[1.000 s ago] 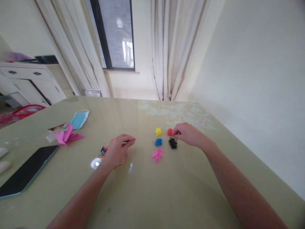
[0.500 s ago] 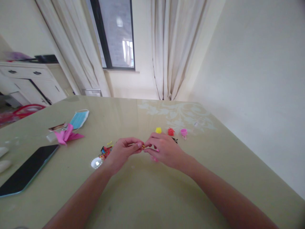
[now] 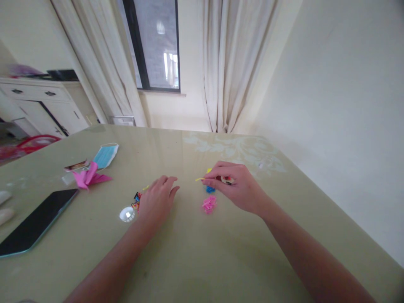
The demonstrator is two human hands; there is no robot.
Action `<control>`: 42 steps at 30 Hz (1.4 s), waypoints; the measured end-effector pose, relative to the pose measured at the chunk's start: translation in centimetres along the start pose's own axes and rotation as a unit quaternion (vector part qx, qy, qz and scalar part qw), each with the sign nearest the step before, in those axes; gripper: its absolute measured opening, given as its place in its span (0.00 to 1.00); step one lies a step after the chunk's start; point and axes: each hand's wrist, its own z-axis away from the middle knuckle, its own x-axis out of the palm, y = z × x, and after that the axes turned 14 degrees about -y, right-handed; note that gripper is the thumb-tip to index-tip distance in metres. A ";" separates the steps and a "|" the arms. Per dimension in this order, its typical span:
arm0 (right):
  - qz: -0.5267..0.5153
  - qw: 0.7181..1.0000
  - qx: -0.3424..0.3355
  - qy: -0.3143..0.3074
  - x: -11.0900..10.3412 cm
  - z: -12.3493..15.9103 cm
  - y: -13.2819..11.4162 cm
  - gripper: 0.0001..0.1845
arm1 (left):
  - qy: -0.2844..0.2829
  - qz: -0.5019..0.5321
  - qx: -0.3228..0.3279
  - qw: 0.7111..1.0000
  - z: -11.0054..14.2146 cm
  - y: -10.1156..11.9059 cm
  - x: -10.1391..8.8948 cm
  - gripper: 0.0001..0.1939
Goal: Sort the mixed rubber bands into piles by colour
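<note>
My right hand (image 3: 236, 185) pinches a thin yellow rubber band (image 3: 199, 179), its loose end pointing left. Under and beside those fingers lie a blue pile of bands (image 3: 210, 189), a pink pile (image 3: 209, 204) and a partly covered yellow pile (image 3: 208, 170). Bits of a red pile show through the gap in that hand. My left hand (image 3: 158, 195) is open and holds nothing, its fingers apart over the table. Just left of it, partly hidden by it, is a mixed-colour heap of bands (image 3: 136, 202), with another yellow band (image 3: 145, 188) behind.
A shiny white round object (image 3: 127, 214) sits beside the mixed heap. Further left are a dark phone (image 3: 38, 219), a pink folded paper shape (image 3: 90, 176) and a blue face mask (image 3: 106, 157). A wall (image 3: 347, 126) borders the table's right side.
My hands were together over a small yellowish band. Now they are apart: the right has moved right and away with a yellow band, the left has drawn back left and opened.
</note>
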 end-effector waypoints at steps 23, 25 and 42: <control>0.089 0.991 0.069 0.076 -1.3 -1.1 4.6 0.04 | -0.023 -0.145 -0.023 0.989 -0.4 -0.3 0.1 0.09; 0.146 0.982 0.108 0.055 -0.6 -1.4 7.1 0.05 | -0.015 -0.127 -0.039 0.991 -0.5 -0.4 0.1 0.09; 0.254 0.947 0.195 -0.007 1.9 -1.7 10.5 0.10 | -0.033 0.320 0.080 0.943 -1.3 -0.6 0.9 0.12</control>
